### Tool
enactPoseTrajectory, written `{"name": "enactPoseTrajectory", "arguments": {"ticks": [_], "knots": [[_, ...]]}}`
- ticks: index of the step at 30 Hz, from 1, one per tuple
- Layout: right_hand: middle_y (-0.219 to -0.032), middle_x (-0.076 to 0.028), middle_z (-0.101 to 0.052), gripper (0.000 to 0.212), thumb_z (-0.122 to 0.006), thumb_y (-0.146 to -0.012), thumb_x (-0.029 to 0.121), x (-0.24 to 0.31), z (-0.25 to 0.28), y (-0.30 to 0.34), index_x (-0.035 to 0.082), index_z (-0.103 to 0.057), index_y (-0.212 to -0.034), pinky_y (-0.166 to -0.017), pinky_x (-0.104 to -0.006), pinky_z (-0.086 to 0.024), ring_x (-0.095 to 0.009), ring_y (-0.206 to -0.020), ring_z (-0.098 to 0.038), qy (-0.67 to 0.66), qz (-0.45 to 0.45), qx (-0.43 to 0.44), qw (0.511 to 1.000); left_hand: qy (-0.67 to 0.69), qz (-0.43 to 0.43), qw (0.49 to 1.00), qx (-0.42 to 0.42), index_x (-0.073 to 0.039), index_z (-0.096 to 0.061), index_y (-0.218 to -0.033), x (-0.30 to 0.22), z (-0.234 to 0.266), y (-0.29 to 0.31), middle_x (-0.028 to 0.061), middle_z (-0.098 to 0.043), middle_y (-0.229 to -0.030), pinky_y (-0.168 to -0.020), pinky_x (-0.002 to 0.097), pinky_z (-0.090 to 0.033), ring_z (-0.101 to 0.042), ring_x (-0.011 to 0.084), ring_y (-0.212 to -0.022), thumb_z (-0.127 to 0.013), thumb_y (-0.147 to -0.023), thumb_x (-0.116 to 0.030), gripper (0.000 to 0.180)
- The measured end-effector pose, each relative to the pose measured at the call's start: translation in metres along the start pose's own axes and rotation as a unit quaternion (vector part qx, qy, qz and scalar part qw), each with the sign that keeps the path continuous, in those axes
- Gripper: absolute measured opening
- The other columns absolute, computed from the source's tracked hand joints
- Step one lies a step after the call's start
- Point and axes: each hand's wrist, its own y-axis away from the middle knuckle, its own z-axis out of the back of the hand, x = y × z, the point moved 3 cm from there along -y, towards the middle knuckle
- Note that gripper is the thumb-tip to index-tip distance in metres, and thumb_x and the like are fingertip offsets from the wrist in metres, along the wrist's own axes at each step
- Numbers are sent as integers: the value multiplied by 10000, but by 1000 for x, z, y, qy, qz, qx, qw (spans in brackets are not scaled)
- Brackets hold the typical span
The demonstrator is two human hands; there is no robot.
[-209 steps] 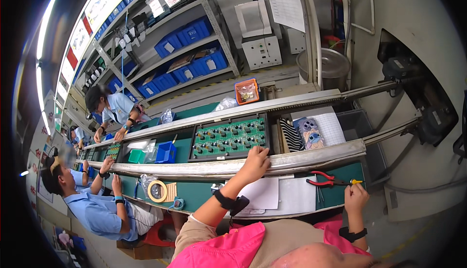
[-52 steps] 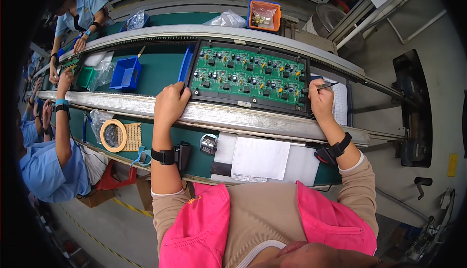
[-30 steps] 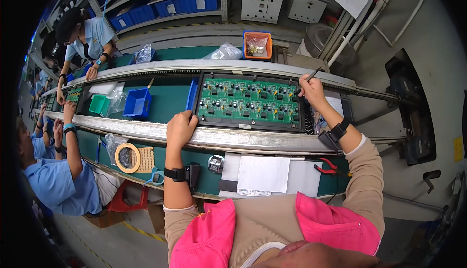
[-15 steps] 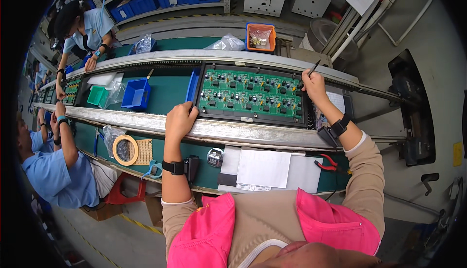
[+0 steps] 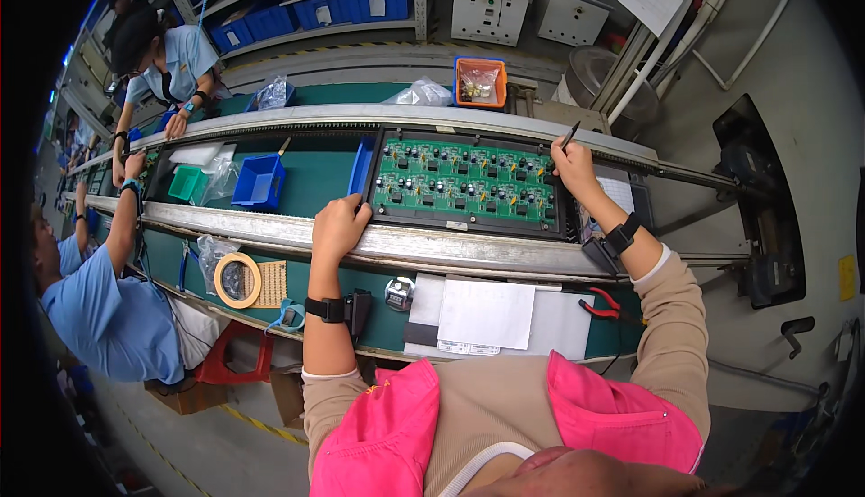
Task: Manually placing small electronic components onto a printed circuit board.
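On the conveyor (image 5: 270,231), the circuit board (image 5: 464,186) lies crosswise; left hand (image 5: 338,227) grips its edge, right hand (image 5: 572,164) pinches an upright pen (image 5: 570,135).

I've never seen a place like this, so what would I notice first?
Probably the big green circuit board, lying in a black tray on the long belt in the middle. The left hand rests at its near left corner, and the right hand holds a pen at its far right corner. A bright orange bin sits behind it.
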Motion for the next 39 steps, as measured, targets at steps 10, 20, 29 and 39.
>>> {"name": "enactPoseTrajectory", "arguments": {"ticks": [10,20,29,39], "knots": [[-591,-20,-530,196,-514,-875,144,2,2,6,-11,-561,-764,-460,-248,-436,-104,-486,-554,-59,-23,-11,998,0,10,1000,-4,3,-604,-781,-2,3,2,224,-603,-749,-676,447,-464,-583,405,-748,-518,-829,-256,277],[-614,-14,-528,190,-517,-867,115,-3,0,4,-12,-556,-730,-469,-242,-426,-99,-505,-547,52,108,-14,993,2,-3,1000,2,7,-602,-778,-1,2,0,220,-601,-742,-665,447,-461,-581,401,-736,-518,-825,-253,276],[-616,-13,-522,189,-522,-864,126,4,-1,11,-7,-559,-735,-494,-239,-461,-98,-523,-553,-10,30,-28,999,3,9,1000,2,4,-610,-785,-1,2,1,217,-603,-739,-665,444,-462,-583,395,-729,-522,-823,-251,272],[-607,-17,-528,181,-522,-854,121,-2,0,9,-14,-567,-742,-501,-244,-475,-94,-534,-553,59,60,-10,996,2,3,1000,4,-6,-607,-776,1,1,0,206,-618,-738,-676,463,-468,-592,386,-741,-513,-830,-277,292]]}}
